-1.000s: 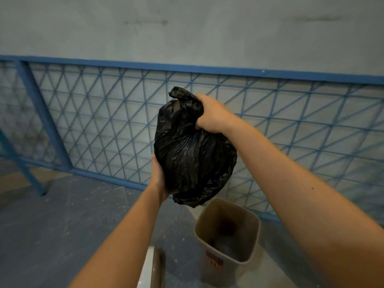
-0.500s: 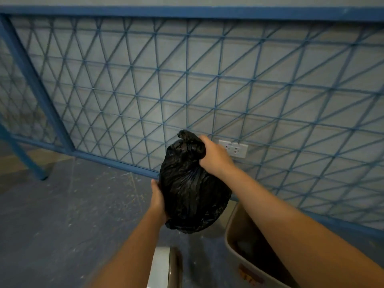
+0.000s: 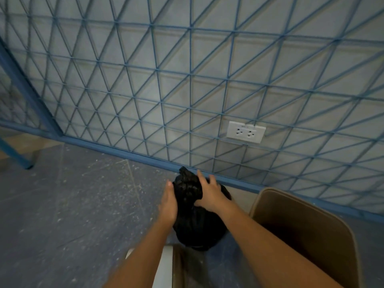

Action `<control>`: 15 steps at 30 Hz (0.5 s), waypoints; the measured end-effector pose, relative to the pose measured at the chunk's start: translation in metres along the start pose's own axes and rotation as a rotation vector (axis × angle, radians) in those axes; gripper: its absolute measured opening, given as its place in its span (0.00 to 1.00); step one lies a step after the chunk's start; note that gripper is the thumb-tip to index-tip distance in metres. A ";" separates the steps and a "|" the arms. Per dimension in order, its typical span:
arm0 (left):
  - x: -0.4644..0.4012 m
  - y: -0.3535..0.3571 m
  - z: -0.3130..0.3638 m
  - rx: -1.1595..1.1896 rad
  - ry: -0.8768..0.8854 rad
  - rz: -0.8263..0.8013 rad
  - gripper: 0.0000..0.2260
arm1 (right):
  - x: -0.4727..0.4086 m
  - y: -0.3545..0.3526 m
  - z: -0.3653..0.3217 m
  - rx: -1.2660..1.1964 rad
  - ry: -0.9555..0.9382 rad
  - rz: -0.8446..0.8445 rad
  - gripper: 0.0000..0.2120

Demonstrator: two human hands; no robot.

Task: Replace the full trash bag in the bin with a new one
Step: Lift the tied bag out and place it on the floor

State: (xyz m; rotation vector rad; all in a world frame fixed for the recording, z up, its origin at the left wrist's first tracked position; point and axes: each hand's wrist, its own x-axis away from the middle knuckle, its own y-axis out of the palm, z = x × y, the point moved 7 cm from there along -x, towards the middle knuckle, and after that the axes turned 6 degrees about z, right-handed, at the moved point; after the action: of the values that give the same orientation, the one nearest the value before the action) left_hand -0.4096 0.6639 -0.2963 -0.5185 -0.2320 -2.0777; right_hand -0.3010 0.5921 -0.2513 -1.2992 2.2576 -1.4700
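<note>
We see the black trash bag (image 3: 195,223), tied shut and bulging, knotted neck pointing to twelve o'clock, upright on the floor. At its three o'clock stands the brown bin (image 3: 340,225), unlined, mouth open, just beside it.

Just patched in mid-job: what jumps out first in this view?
The tied black trash bag sits low at centre, the left hand flat against its side and the right hand on its knotted top, fingers lifting. To its right stands the brown bin with no liner visible. Behind, a blue wire grille covers the wall, with a white socket.
</note>
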 end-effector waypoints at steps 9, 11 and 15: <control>-0.017 -0.012 -0.025 -0.154 0.013 0.027 0.44 | 0.000 0.055 0.015 0.137 0.117 -0.149 0.49; 0.001 -0.014 -0.006 -0.184 0.070 0.063 0.33 | 0.005 0.054 0.012 0.138 0.085 -0.175 0.51; 0.013 -0.012 0.010 -0.241 0.155 0.089 0.33 | 0.019 0.029 0.004 0.153 0.025 -0.176 0.54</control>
State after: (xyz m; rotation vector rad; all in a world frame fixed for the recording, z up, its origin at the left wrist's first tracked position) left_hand -0.4236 0.6639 -0.2812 -0.4990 0.1313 -2.0580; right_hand -0.3270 0.5799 -0.2706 -1.4704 2.0423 -1.6882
